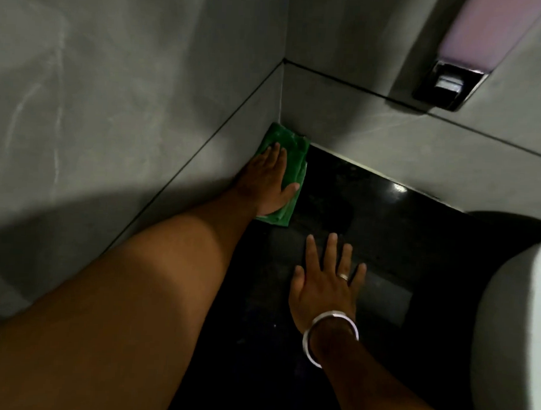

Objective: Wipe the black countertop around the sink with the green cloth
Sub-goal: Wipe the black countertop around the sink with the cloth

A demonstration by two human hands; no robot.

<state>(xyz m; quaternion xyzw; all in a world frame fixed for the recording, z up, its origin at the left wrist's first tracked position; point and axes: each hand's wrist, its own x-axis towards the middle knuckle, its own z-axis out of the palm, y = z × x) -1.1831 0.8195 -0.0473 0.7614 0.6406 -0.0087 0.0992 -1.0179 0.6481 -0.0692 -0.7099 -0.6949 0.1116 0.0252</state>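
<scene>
In the far left corner of the black countertop [340,208], where the two grey tiled walls [112,105] meet, your left hand [265,183] is lying flat on the green cloth [291,162], fingers stretched out and close together, the thumb spread to the right over the cloth's edge; the hand is pressing down on it with an open palm and is not gripping it. The folded cloth is sitting right against both walls, its far end tucked into the corner and its near end showing below your palm. Nearer to you, your right hand [324,284] is resting palm down on the bare countertop, fingers fanned apart and holding nothing, with a ring [343,276] on one finger and a silver bangle [328,334] at the wrist. At the right edge, the pale rounded sink [518,324] is showing only its outer wall, so you cannot tell what is inside it. High on the right wall, a soap dispenser [448,82] is hanging, its contents hidden
</scene>
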